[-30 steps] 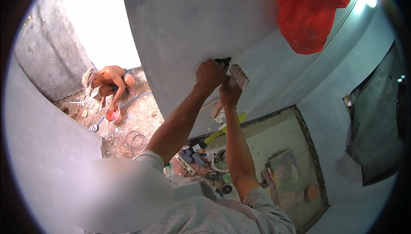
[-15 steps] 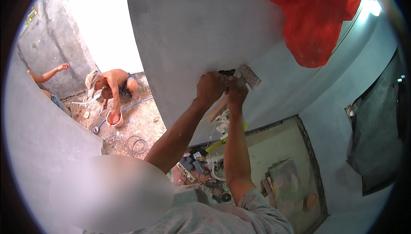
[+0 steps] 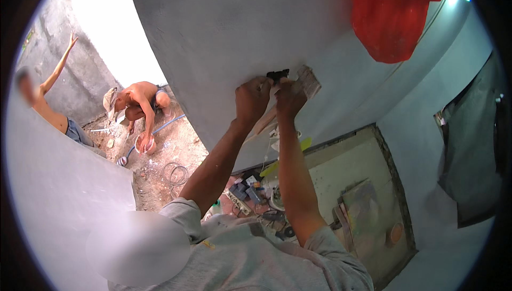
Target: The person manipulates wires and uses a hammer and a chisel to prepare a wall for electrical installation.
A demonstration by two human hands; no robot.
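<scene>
My left hand (image 3: 252, 99) is closed at a dark hole with black material (image 3: 278, 75) in the grey wall (image 3: 224, 40); what its fingers hold is hidden. Just to its right, my right hand (image 3: 289, 98) grips a tool with a pale, crusted, flat rectangular head (image 3: 310, 81), beside the same opening. A wooden piece (image 3: 264, 122) shows behind my wrists, partly hidden. A red cloth or sheet (image 3: 389, 16) hangs above and to the right of my hands.
Two co-workers are outside at left: one crouches (image 3: 141, 99) at a pail (image 3: 145, 144), another (image 3: 53, 115) raises an arm. Below lie tools and cords (image 3: 242, 195), boards (image 3: 360, 205) and a round orange container (image 3: 394, 233). Dark sheeting (image 3: 469, 158) hangs at right.
A second co-worker has come further into view at left, arm now raised high. My hands remain at the opening, slightly shifted; the view has moved a little.
</scene>
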